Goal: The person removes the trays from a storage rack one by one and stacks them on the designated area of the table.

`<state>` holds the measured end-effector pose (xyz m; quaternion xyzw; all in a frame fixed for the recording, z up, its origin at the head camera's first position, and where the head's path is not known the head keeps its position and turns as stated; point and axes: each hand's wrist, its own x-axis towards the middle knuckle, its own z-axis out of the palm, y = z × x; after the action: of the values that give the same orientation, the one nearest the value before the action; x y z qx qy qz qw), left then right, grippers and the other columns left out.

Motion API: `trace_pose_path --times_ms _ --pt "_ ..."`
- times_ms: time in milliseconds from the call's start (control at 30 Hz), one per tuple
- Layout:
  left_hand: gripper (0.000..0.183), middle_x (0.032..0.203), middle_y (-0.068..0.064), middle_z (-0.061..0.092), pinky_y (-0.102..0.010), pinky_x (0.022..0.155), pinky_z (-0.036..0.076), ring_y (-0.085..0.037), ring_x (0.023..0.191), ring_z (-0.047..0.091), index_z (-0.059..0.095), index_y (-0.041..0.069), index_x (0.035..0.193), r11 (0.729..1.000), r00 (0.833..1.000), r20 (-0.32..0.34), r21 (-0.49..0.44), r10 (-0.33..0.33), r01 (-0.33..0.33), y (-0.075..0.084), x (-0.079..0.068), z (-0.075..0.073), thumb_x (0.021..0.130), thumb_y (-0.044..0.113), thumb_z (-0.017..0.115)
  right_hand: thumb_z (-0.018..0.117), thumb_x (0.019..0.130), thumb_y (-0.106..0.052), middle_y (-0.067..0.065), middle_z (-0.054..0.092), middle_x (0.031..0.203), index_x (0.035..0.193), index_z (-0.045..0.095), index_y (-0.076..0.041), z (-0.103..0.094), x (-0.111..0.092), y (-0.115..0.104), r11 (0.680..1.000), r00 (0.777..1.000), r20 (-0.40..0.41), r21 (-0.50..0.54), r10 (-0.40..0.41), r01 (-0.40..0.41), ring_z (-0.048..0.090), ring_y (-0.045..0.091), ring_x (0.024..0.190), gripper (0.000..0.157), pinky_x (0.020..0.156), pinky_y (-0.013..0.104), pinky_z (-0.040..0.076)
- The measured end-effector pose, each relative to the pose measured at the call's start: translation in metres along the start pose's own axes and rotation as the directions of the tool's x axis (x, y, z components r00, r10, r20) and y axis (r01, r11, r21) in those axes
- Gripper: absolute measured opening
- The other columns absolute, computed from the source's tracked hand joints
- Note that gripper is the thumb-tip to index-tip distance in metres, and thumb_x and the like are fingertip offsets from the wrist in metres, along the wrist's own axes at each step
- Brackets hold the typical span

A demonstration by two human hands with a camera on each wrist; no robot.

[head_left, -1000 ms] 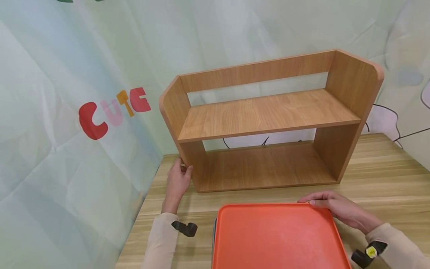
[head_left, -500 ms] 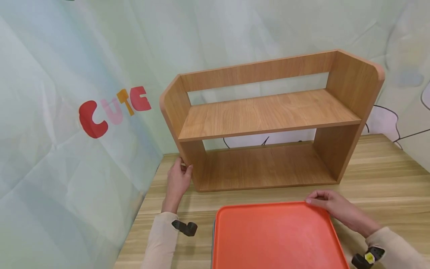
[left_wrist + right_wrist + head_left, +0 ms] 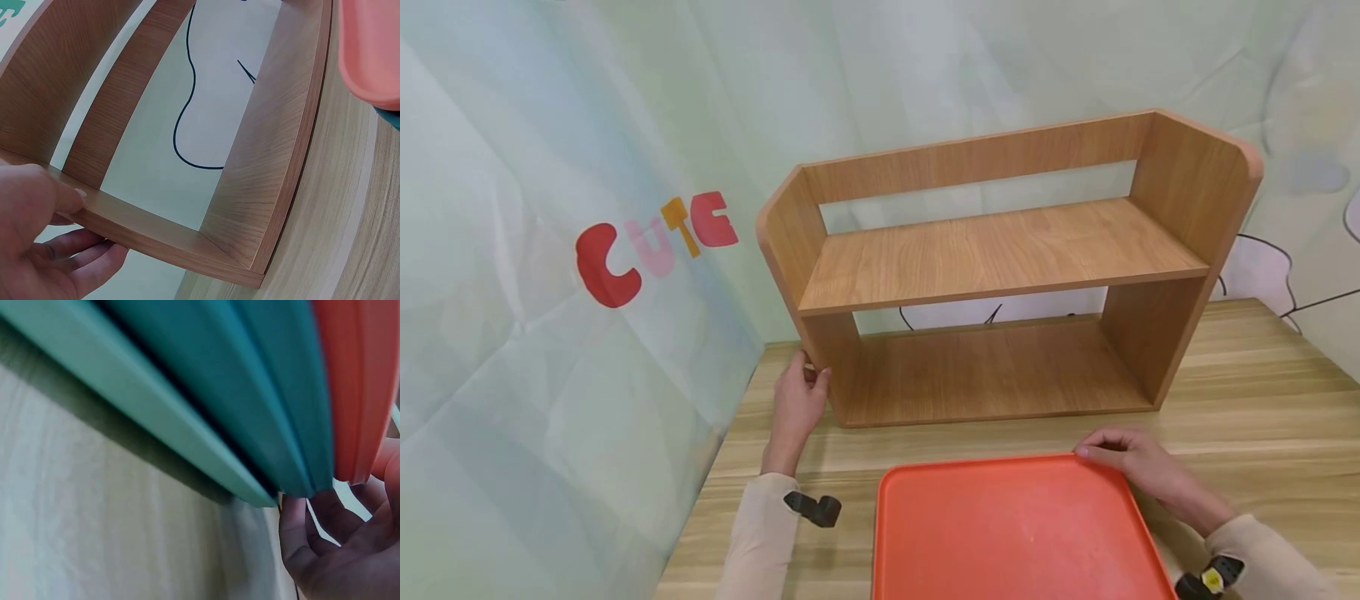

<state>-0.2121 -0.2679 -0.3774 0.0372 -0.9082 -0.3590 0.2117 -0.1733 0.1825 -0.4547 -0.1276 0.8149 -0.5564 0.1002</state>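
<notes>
A two-tier wooden shelf (image 3: 1000, 250) stands on the table against the backdrop. My left hand (image 3: 800, 400) holds the front edge of its left side panel low down; in the left wrist view, the thumb lies on the inner face and the fingers are outside. In front of the shelf is an orange tray (image 3: 1015, 533), topmost of a stack. My right hand (image 3: 1138, 467) grips the stack at its far right corner, thumb at the orange rim. In the right wrist view, teal trays (image 3: 250, 381) and a light green tray (image 3: 137, 406) lie beneath, with fingertips at their edges.
The wood-grain table (image 3: 1262, 400) extends to the right of the shelf and trays. A pale fabric backdrop (image 3: 587, 400) with the letters CUTE hangs along the left side and behind. Cameras are strapped to both wrists.
The orange tray has shifted slightly left, covering the teal edge that showed at its left side. My right hand has changed its hold on the corner; my left hand stays put.
</notes>
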Motion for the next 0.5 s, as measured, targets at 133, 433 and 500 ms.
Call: trace_pose_path --times_ms 133,433,500 --pt "0.023 0.096 -0.019 0.065 -0.038 0.067 0.056 -0.029 0.085 0.065 0.053 0.001 0.113 1.0 1.0 0.003 -0.008 -0.007 0.007 0.0003 0.0003 0.0004 0.094 0.014 0.057 0.065 0.09 -0.027 -0.006 0.067 0.091 0.102 0.068 -0.001 0.0031 0.0014 0.0039 1.0 1.0 -0.006 0.002 0.023 -0.023 0.058 0.003 0.082 0.028 0.07 0.021 0.047" --pt "0.022 0.094 -0.018 0.065 -0.037 0.066 0.056 -0.029 0.083 0.065 0.054 0.001 0.112 1.0 1.0 -0.003 -0.01 -0.014 0.014 -0.0006 0.0009 0.0019 0.094 0.014 0.058 0.064 0.091 -0.026 -0.006 0.067 0.093 0.102 0.068 -0.002 0.0069 0.0017 0.0053 1.0 1.0 -0.01 -0.009 0.008 -0.008 0.057 0.002 0.084 0.027 0.071 0.02 0.047" --pt "0.022 0.094 -0.018 0.065 -0.037 0.066 0.056 -0.029 0.083 0.065 0.054 0.002 0.112 1.0 1.0 -0.002 -0.014 -0.019 0.019 -0.0008 0.0009 0.0021 0.094 0.015 0.058 0.063 0.092 -0.027 -0.005 0.067 0.094 0.103 0.068 -0.002 0.0068 0.0016 0.0054 1.0 1.0 -0.006 -0.007 0.014 -0.014 0.057 0.002 0.084 0.028 0.071 0.02 0.047"
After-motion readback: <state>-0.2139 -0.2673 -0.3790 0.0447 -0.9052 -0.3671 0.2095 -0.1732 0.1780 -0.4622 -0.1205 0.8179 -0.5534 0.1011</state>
